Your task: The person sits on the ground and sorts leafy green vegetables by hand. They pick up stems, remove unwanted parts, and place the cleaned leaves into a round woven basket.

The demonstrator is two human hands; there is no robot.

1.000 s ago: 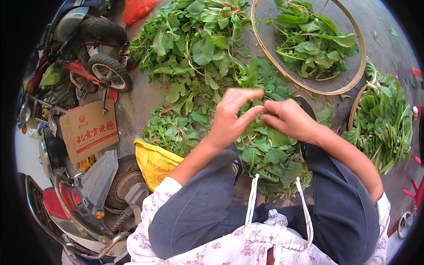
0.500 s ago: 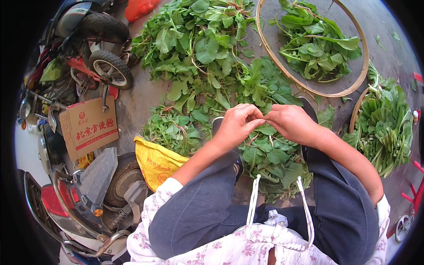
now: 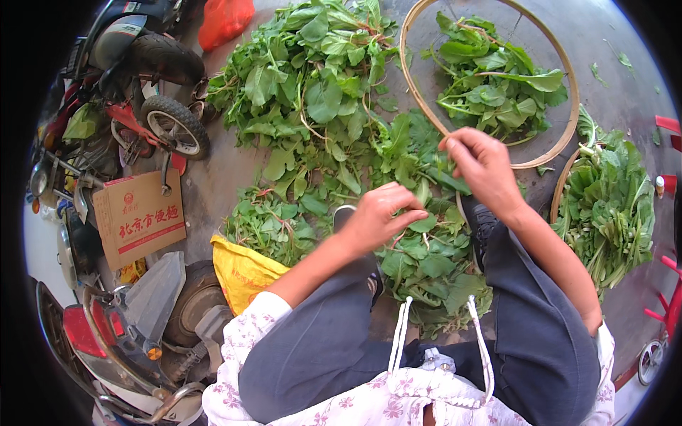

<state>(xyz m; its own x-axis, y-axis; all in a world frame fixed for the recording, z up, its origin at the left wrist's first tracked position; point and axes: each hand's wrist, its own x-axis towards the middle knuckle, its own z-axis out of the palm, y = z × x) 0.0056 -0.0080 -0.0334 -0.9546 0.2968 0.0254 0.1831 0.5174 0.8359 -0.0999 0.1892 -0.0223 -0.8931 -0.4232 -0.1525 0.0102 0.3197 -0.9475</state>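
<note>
My left hand (image 3: 382, 219) hovers over a small heap of leafy greens (image 3: 440, 266) between my feet. Its fingers are curled toward the thumb; whatever they hold, if anything, is too small to make out. Farther forward, my right hand (image 3: 484, 169) is at the near left of a round wooden-rimmed sieve (image 3: 574, 106), over the greens. Its thumb and fingers are pinched together, and I cannot tell what is between them. Several long-stemmed greens (image 3: 497, 82) lie inside that rim. A large pile of leafy greens (image 3: 312, 85) spreads over the floor ahead.
A yellow sack (image 3: 245, 270) lies beside my left leg. On the left are a cardboard box (image 3: 141, 216), a scooter (image 3: 142, 319) and a small-wheeled bike (image 3: 174, 126). More greens (image 3: 604, 206) fill a round container at right, near a red frame (image 3: 671, 298). A red bag (image 3: 224, 23) sits far left.
My hands, together at the fingertips before, are now apart. The right one has moved forward toward the sieve; the left stays low over the near heap. The view has shifted slightly.
</note>
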